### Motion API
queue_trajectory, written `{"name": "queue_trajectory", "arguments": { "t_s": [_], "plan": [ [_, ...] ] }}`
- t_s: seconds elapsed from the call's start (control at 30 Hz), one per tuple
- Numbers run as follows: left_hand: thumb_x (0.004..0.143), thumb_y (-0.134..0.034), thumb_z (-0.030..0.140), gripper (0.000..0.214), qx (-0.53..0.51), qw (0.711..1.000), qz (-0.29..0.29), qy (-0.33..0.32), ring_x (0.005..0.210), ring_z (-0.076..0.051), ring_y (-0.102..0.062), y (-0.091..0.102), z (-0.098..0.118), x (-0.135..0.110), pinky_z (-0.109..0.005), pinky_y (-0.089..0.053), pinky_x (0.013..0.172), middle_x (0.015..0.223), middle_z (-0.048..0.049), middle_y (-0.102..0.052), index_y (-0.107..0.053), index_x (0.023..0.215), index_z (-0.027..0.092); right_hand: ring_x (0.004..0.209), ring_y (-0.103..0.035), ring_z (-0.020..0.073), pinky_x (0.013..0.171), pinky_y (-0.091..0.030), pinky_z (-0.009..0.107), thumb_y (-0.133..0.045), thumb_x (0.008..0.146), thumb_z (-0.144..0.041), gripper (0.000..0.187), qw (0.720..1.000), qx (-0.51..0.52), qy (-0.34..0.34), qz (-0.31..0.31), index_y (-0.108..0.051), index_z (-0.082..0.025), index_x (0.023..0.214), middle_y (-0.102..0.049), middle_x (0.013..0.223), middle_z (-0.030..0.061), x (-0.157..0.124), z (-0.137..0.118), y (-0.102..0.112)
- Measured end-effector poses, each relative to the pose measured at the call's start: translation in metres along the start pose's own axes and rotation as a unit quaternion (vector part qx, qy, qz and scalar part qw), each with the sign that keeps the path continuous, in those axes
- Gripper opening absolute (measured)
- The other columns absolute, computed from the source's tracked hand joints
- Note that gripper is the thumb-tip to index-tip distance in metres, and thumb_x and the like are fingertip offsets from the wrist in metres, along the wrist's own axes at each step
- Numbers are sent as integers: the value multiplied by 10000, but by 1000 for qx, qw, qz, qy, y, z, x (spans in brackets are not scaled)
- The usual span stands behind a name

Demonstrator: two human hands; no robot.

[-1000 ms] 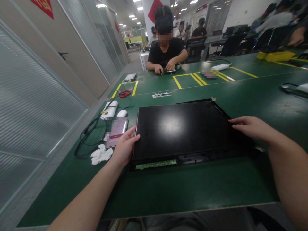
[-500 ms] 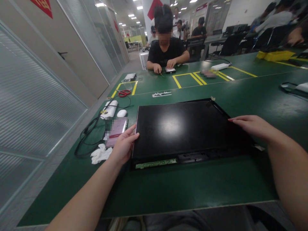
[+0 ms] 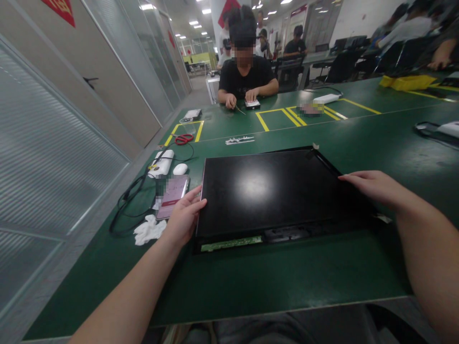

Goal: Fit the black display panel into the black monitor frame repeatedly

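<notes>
In front of me on the green table lies a glossy black LCD screen panel (image 3: 247, 191), overlapping a black frame (image 3: 328, 165) that shows along its far and right sides. A thin green circuit board strip (image 3: 231, 244) runs along the near edge. My left hand (image 3: 186, 215) grips the panel's left edge, thumb on top and fingers at the side. At the right side, my right hand (image 3: 369, 186) pinches the rim of the frame between thumb and fingers. Its fingertips are partly hidden. A bright ceiling reflection sits on the panel.
Left of the panel are a phone (image 3: 172, 196), crumpled white tissue (image 3: 149, 230), a white earbud case (image 3: 180, 169), a white power strip (image 3: 161, 163) with black cable, and red scissors (image 3: 184, 139). White strips (image 3: 239, 140) lie beyond. Across the table a person (image 3: 247, 76) handles a small boxy device (image 3: 252, 104).
My hands, the panel and the frame keep their places relative to one another. The whole view shifts very slightly. The person opposite moves the thin tool a little.
</notes>
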State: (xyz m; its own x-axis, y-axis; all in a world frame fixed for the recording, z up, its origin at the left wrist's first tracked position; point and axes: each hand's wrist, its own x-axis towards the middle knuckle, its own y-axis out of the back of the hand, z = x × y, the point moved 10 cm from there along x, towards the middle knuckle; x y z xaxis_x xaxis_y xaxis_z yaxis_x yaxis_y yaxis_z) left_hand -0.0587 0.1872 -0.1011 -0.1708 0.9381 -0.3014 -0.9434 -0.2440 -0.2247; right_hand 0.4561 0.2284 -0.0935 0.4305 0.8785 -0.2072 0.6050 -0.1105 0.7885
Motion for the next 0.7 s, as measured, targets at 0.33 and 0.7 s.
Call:
{"name": "queue_trajectory", "arguments": {
  "t_s": [0.33,0.7],
  "plan": [
    [719,-688,32,698,14,1000,-6,4,776,-212,-754,0,0,0,-244,-590,603,962,-98,-794,-567,1401,116,1111,-655,317,1018,-450,414,-602,736,-409,267,1000,5,17,-15,-747,-202,823,-765,1056,108,-1,-3,-2],
    [744,-637,23,641,15,1000,6,17,770,-223,-757,-3,0,-3,-286,-608,649,915,-79,-798,-617,1370,158,1080,-662,301,1013,-450,409,-618,743,-415,294,1000,8,23,-18,-757,-183,858,-766,1043,115,3,1,-4]
  ]
}}
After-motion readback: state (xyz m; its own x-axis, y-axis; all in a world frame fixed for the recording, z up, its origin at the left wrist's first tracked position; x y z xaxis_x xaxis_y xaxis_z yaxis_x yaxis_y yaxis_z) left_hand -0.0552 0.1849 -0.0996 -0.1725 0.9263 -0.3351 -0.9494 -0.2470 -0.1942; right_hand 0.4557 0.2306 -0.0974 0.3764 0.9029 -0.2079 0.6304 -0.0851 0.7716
